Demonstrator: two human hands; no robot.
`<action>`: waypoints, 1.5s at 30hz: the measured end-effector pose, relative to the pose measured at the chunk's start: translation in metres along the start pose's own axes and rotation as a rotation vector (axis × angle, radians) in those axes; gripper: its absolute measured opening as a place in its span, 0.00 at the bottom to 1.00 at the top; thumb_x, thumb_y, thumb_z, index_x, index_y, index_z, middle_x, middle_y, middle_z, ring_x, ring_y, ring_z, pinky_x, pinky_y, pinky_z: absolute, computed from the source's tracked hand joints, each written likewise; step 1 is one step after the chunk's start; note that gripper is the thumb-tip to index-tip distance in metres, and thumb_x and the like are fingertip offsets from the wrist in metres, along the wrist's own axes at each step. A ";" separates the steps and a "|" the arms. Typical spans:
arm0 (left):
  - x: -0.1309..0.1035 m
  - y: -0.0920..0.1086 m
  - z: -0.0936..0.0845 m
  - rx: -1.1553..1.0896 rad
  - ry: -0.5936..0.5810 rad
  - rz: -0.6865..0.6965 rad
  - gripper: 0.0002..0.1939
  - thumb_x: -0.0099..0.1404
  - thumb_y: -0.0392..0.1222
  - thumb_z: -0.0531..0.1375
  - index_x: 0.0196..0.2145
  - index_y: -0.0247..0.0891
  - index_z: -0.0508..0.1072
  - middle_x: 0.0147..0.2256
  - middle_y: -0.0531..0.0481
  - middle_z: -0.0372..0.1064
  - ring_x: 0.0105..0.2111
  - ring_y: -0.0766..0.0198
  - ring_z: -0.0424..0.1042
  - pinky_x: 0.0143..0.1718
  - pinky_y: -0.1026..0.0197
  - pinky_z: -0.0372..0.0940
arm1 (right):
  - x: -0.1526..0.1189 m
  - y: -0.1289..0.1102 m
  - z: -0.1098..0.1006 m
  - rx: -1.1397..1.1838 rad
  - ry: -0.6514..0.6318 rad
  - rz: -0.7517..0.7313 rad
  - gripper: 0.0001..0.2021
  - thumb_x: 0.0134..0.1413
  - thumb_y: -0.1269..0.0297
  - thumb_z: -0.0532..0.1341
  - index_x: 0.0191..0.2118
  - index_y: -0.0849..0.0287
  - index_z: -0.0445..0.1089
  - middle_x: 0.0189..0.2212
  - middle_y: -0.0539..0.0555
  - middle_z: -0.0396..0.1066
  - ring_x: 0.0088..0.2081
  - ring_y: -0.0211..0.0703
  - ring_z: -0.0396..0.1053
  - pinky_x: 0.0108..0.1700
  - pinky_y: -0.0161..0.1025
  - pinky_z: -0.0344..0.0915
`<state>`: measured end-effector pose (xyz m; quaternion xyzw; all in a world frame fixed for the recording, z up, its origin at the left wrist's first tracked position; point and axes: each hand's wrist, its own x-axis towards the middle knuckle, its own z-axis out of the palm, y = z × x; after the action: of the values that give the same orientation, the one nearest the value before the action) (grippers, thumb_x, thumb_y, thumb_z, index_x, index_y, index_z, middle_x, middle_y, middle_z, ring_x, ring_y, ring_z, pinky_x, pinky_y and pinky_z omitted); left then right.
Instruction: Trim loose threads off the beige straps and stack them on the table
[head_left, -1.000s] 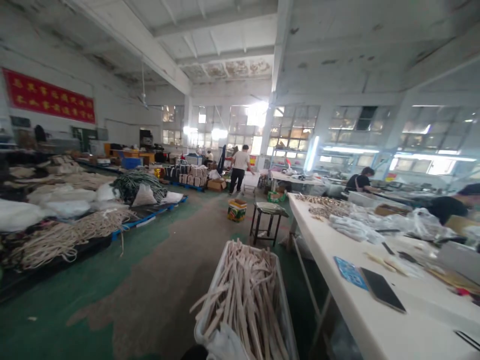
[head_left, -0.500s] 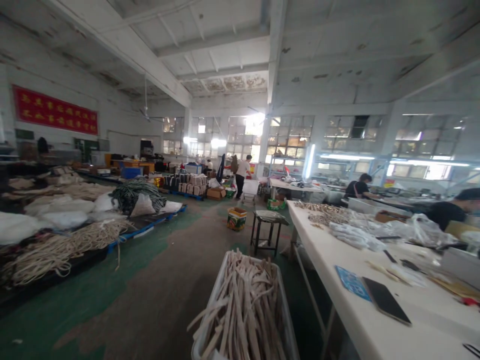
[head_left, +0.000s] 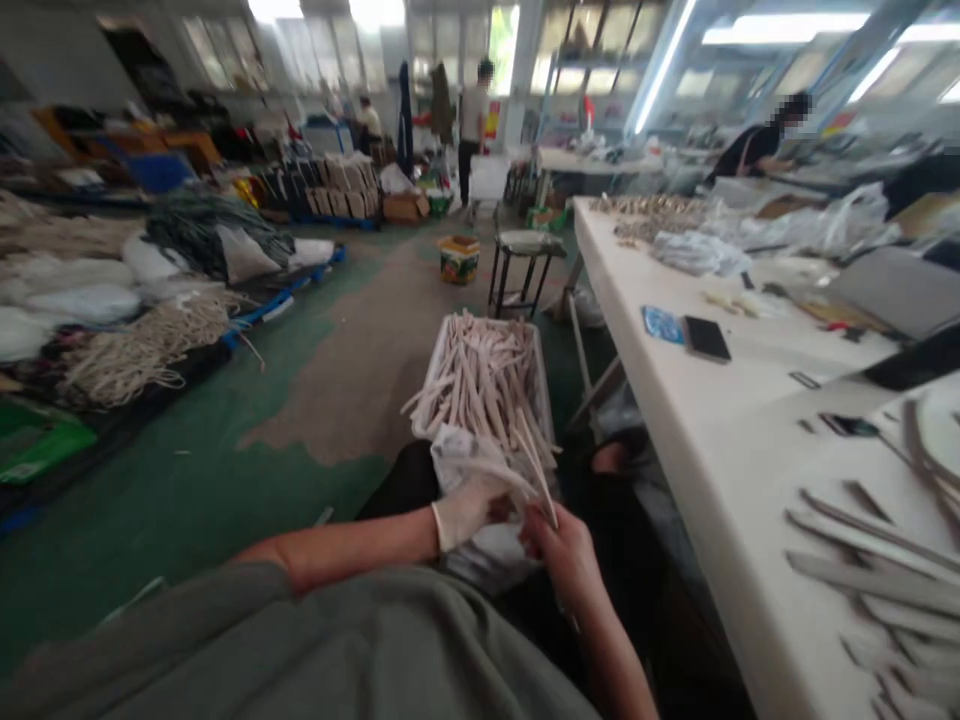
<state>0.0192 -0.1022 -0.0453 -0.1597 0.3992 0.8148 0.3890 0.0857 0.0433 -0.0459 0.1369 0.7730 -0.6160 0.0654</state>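
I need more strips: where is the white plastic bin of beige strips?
In the head view, the white plastic bin of beige strips sits centrally, beyond the left hand and right hand, left of the long white table.

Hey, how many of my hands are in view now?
2: the pale-gloved left hand, over the whitish cloth, and the bare right hand, holding thin pale strips.

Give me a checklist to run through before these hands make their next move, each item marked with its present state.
1. Right hand grips a strip: ok.
2. Left hand has a firm grip: cannot tell, blurred.
3. Both hands gloved: not ok; a glove shows on the left only.
4. Bin ahead holds more strips: ok.
5. Phone lies on the table, apart from both hands: ok.
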 end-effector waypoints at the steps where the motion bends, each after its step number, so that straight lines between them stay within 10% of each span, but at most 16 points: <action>1: 0.000 -0.004 -0.006 -0.006 -0.005 -0.061 0.10 0.70 0.42 0.59 0.34 0.36 0.77 0.35 0.44 0.76 0.36 0.61 0.75 0.39 0.61 0.68 | -0.003 -0.001 0.000 0.072 0.020 0.010 0.21 0.56 0.44 0.61 0.27 0.58 0.70 0.21 0.52 0.71 0.21 0.39 0.65 0.25 0.37 0.60; 8: 0.011 -0.001 -0.039 -0.267 -0.032 -0.334 0.33 0.70 0.65 0.49 0.45 0.28 0.74 0.38 0.37 0.76 0.36 0.54 0.77 0.39 0.55 0.71 | -0.021 0.005 -0.003 0.242 0.044 0.151 0.19 0.53 0.46 0.65 0.30 0.60 0.72 0.20 0.51 0.70 0.20 0.37 0.61 0.24 0.36 0.57; 16: 0.029 0.004 -0.034 -0.343 0.181 -0.163 0.14 0.70 0.49 0.58 0.34 0.34 0.71 0.30 0.46 0.74 0.29 0.61 0.75 0.34 0.60 0.70 | -0.033 0.016 -0.007 0.154 0.085 0.218 0.21 0.52 0.43 0.66 0.31 0.60 0.72 0.19 0.50 0.70 0.19 0.36 0.61 0.21 0.34 0.56; 24: 0.001 0.125 -0.026 0.150 0.213 0.820 0.15 0.57 0.48 0.70 0.38 0.37 0.78 0.30 0.52 0.74 0.32 0.64 0.74 0.33 0.65 0.66 | 0.006 -0.047 0.020 0.064 -0.081 -0.033 0.22 0.58 0.43 0.60 0.25 0.58 0.69 0.19 0.50 0.71 0.19 0.35 0.63 0.23 0.33 0.58; 27: -0.033 0.136 -0.046 0.224 0.315 0.981 0.16 0.53 0.48 0.72 0.38 0.38 0.79 0.31 0.53 0.74 0.33 0.64 0.74 0.36 0.64 0.67 | 0.010 -0.052 0.034 0.066 -0.171 -0.065 0.22 0.58 0.43 0.60 0.26 0.58 0.68 0.19 0.51 0.71 0.18 0.36 0.64 0.23 0.33 0.59; 35: -0.040 0.040 -0.100 -0.242 0.430 0.266 0.05 0.63 0.38 0.64 0.31 0.36 0.72 0.29 0.50 0.73 0.30 0.66 0.73 0.32 0.66 0.69 | -0.018 -0.011 0.027 -0.106 -0.233 0.102 0.20 0.57 0.45 0.59 0.27 0.57 0.69 0.17 0.48 0.67 0.17 0.37 0.61 0.21 0.34 0.56; 40: -0.037 0.011 -0.095 -0.316 0.465 -0.011 0.08 0.69 0.34 0.57 0.30 0.36 0.71 0.29 0.51 0.71 0.28 0.68 0.72 0.33 0.66 0.68 | -0.035 -0.015 0.004 -0.394 -0.222 0.103 0.20 0.59 0.47 0.55 0.24 0.55 0.66 0.16 0.49 0.67 0.18 0.39 0.63 0.23 0.35 0.57; 45: -0.035 -0.004 -0.076 -0.266 0.416 -0.170 0.09 0.69 0.31 0.55 0.31 0.34 0.72 0.29 0.47 0.72 0.29 0.65 0.73 0.35 0.64 0.68 | -0.014 -0.021 0.031 -0.560 -0.179 0.044 0.19 0.59 0.50 0.54 0.22 0.54 0.66 0.16 0.50 0.67 0.19 0.41 0.65 0.24 0.35 0.56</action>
<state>0.0414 -0.1774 -0.0752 -0.4067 0.3451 0.7741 0.3409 0.0905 0.0070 -0.0297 0.0755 0.9010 -0.3866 0.1818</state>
